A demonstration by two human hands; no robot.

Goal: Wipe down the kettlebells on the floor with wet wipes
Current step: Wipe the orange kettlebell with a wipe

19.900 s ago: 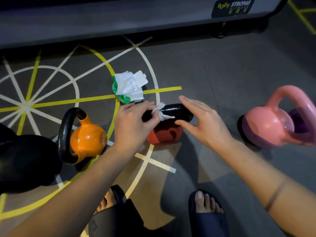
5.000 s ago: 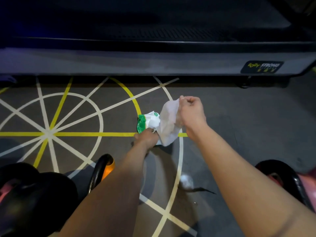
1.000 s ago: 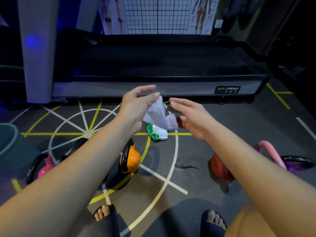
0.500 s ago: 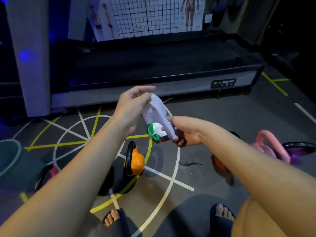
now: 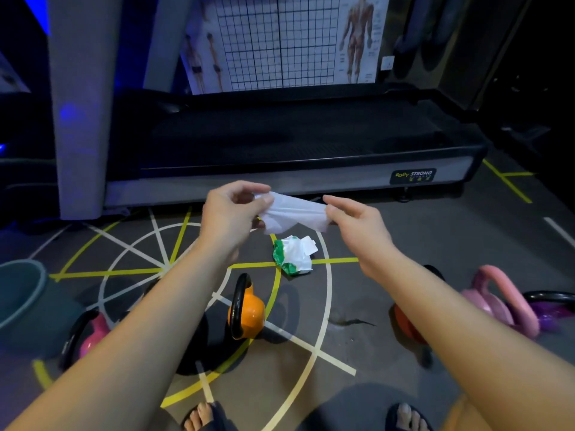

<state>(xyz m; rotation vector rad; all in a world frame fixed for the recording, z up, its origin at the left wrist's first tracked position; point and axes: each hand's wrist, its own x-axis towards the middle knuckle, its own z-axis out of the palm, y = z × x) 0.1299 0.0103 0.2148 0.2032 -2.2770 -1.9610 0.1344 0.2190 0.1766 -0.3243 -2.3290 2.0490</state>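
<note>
Stretched wider than half a second ago | your left hand pinches the wet wipe | wipe spans between grips: limp, light, damp, hold its edges | right hand pinches opposite edge | orange kettlebell below grips, heavy.

Treadmill: black belt, grey side rail, lying across the far floor.
Poster: grid chart with body figures, behind the treadmill.
Basin: teal, at the left edge.
Floor lines: white and yellow.
</note>
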